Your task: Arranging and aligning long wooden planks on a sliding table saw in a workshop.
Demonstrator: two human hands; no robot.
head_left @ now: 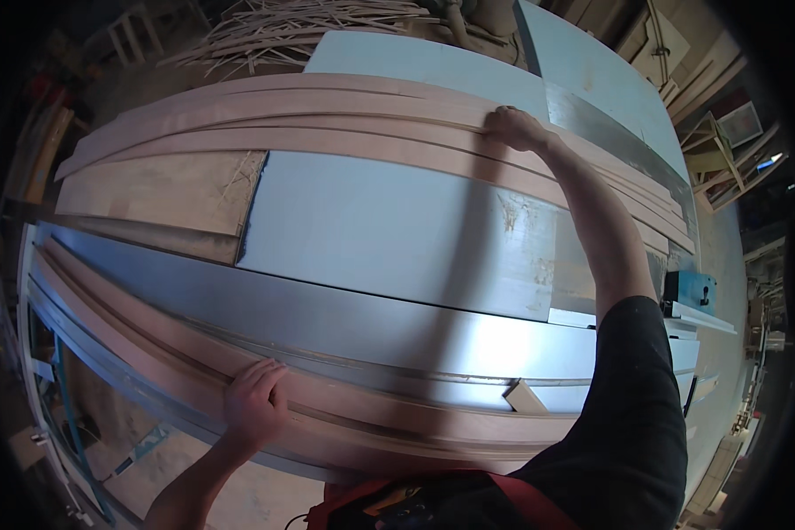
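Smooth tabletop (371,230) under long wooden strips (344,106)

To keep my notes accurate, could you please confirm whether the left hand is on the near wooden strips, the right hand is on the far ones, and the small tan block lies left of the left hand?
Not quite: in the head view, the small tan block lies to the right of the left hand; the rest stands.

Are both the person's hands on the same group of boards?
No, the left hand is on the near boards, the right hand on the far boards.
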